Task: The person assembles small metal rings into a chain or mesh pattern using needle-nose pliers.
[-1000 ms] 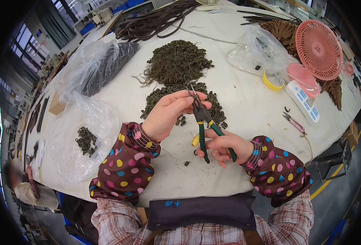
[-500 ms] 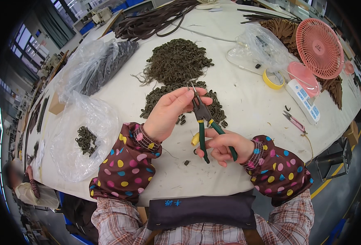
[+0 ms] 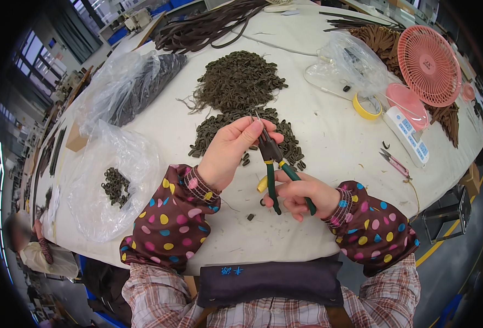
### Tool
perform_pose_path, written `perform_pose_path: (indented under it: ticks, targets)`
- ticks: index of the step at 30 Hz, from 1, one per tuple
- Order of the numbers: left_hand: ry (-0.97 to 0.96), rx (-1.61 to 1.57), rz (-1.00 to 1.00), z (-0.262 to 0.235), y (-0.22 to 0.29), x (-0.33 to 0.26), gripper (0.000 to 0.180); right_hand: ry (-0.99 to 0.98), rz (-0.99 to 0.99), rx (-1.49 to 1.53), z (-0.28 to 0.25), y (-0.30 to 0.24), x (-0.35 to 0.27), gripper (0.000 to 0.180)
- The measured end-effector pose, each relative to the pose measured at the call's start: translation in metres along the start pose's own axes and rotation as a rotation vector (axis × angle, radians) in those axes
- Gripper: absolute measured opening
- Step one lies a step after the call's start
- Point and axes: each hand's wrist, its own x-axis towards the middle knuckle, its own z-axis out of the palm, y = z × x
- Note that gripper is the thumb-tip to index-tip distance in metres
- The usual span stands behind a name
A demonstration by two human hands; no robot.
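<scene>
My right hand (image 3: 313, 192) grips pliers (image 3: 269, 151) by their green handles, which stand spread apart. The dark jaws point away from me, narrowing to thin tips. At those tips my left hand (image 3: 228, 153) is closed, thumb against fingers; whatever it pinches there is too small and hidden to name. Just beyond lies a heap of small dark olive loops (image 3: 241, 82), with a looser spread of them (image 3: 211, 134) on its near side. A small yellow object (image 3: 262, 184) shows beside my right fingers. One small dark piece (image 3: 250, 217) rests on the white table (image 3: 225, 235).
On the left, a clear plastic bag (image 3: 86, 202) holds some loops, and another bag (image 3: 137, 90) covers dark material. To the right are yellow tape (image 3: 366, 106), a power strip (image 3: 405, 135), pink-handled snips (image 3: 394, 164) and a pink fan (image 3: 428, 65). A person (image 3: 39, 249) sits far left.
Both hands stay at the jaws and handles. The left hand has shifted slightly right, and the pliers' handles have moved a little.
</scene>
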Motion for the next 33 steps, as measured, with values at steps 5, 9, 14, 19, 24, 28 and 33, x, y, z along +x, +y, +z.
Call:
perform_pose_path:
  ticks: [5,9,14,19,24,28,33]
  targets:
    - [-0.083,-0.15,-0.09,-0.001,0.007,0.0,0.032,-0.025,0.021,0.125,0.002,-0.003,-0.002,0.042]
    - [-0.036,-0.005,-0.014,-0.001,-0.003,0.001,0.031,-0.016,0.033,0.1,0.002,-0.002,-0.001,0.044]
    - [-0.027,-0.024,0.043,0.001,-0.003,0.0,0.032,0.005,0.004,0.03,0.0,-0.001,-0.001,0.044]
    - [-0.03,-0.057,-0.086,0.002,0.001,0.001,0.03,-0.052,0.015,0.08,0.0,-0.002,-0.001,0.042]
    - [-0.006,-0.12,-0.146,-0.009,-0.004,0.003,0.026,-0.069,0.038,0.109,0.001,0.0,0.001,0.042]
    - [-0.065,-0.182,-0.15,-0.015,-0.003,0.003,0.025,-0.077,0.045,0.042,0.001,0.0,0.002,0.043]
    - [-0.071,-0.151,-0.142,-0.013,0.002,0.001,0.028,-0.108,0.047,0.064,-0.001,0.002,0.0,0.044]
